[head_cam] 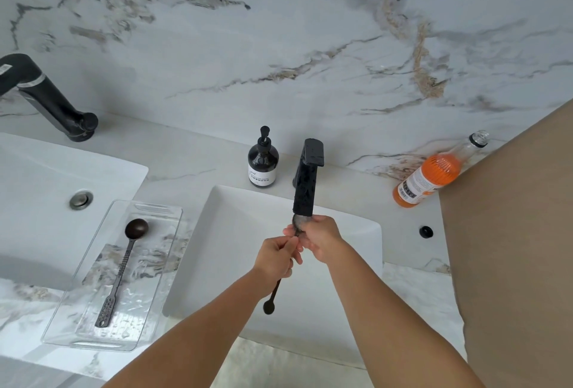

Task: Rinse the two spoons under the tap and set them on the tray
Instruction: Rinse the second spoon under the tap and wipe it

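A dark spoon (272, 296) is held over the white sink (350, 226), its bowl right under the spout of the black tap (307, 179). My left hand (276, 259) grips the spoon's handle, whose round end hangs below the hand. My right hand (321, 240) wraps around the spoon's bowl, hiding most of it. Another dark spoon (124, 263) with a long perforated handle lies in the clear tray (161, 266) on the counter to the left of the sink.
A dark soap pump bottle (263, 161) stands behind the sink, left of the tap. An orange drink bottle (434, 175) leans at the right by a brown panel (511, 248). Another sink (40, 182) and black tap (46, 97) are at the left.
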### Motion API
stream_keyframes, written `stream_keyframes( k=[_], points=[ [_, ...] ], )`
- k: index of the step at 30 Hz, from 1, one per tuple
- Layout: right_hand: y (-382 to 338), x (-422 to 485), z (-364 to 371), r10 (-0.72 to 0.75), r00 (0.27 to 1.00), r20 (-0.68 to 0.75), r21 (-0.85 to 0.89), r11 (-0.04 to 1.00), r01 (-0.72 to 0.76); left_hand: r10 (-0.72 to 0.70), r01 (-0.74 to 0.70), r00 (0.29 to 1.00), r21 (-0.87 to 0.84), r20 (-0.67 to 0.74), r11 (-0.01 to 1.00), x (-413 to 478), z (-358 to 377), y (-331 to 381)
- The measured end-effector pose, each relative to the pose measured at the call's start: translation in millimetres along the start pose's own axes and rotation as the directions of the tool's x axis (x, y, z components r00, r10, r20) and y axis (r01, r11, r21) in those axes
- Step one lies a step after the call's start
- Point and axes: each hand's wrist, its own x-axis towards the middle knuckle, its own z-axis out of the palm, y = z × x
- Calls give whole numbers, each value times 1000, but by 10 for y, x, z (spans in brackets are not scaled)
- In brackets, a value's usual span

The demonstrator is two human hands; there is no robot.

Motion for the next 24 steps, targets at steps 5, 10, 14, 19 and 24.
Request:
stream_keyframes(
  k=[5, 10, 14, 19, 24],
  points=[
    [-78, -30, -24, 6, 993, 121, 87, 996, -17, 0, 0, 1000, -49, -1, 999, 47, -21, 54],
    [-78, -30, 38, -45, 999, -9, 96, 994, 46, 0, 1, 1000, -58, 12, 998, 59, -12, 38],
    [-39, -45, 63, -72, 997, -35, 115, 991, 76, 31, -30, 999, 16, -21, 999, 79, -41, 40],
    [-1, 19, 9, -184, 970, -161, -174, 972, 155, -60, 51, 996, 149, 60, 988, 108, -127, 156],
    [12, -50, -44, -99, 995, -22, -239, 967, 91, -65, 61, 996, 74, 54, 995, 237, 8, 304]
  ],
)
